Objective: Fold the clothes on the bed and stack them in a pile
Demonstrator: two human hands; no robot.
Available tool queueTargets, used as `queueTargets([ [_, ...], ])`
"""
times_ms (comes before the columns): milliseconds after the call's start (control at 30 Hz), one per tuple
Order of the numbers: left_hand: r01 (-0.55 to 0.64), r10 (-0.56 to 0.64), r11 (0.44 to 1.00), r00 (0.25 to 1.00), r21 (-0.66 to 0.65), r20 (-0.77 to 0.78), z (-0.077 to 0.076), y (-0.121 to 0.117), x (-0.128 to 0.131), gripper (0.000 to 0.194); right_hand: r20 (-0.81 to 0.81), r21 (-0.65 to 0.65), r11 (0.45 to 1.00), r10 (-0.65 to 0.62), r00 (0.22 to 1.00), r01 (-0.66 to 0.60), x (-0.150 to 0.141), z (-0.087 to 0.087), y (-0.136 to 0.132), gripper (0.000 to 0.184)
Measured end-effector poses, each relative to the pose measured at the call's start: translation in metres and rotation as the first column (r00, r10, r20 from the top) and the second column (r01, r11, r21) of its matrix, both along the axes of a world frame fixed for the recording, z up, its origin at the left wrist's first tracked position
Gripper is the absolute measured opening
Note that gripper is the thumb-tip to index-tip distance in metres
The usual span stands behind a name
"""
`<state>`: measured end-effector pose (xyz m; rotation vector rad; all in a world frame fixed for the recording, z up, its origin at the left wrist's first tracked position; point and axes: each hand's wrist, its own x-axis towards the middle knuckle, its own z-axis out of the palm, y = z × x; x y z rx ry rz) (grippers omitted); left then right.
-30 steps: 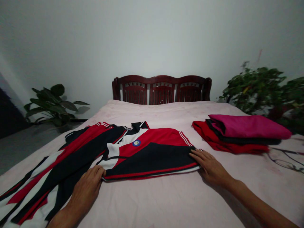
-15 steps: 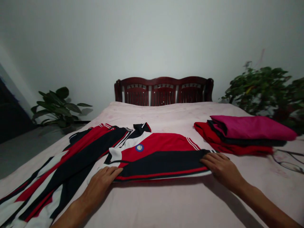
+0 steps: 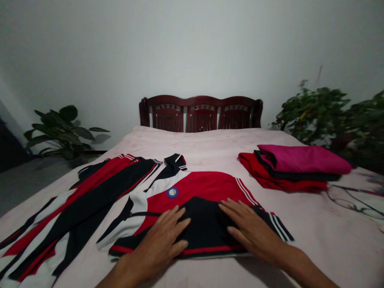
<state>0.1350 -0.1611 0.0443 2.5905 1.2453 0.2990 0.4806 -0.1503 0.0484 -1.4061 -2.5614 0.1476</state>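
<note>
A red, navy and white track jacket point(image 3: 207, 184) with a round blue badge lies folded on the bed in front of me. My left hand point(image 3: 163, 238) rests on its lower left part, palm down, fingers spread. On the navy panel toward the right, my right hand point(image 3: 247, 224) lies flat with its fingers apart. Neither hand grips the cloth. The jacket's striped cuff sticks out to the right, past my right wrist. To the left lies a second garment point(image 3: 90, 200) in the same colours, stretched out toward the near edge.
A stack of folded clothes point(image 3: 303, 160), magenta on top, sits at the right, with eyeglasses point(image 3: 348, 204) beside it. A dark wooden headboard point(image 3: 201, 114) stands at the far end of the pink bedsheet point(image 3: 216, 150). Leafy plants point(image 3: 64, 134) flank the bed.
Both hands have let go of the jacket's lower edge and moved inward onto its front. The raised edge now lies down on the bed, and the view has shifted slightly.
</note>
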Motion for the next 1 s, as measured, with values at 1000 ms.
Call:
queueTargets([
  [1000,-0.664,0.701,0.713,0.678,0.226,-0.218,-0.068,0.158,-0.041,0.055,0.152,0.144,0.868,-0.494,0.856,0.476,0.027,-0.052,0.217,0.035],
])
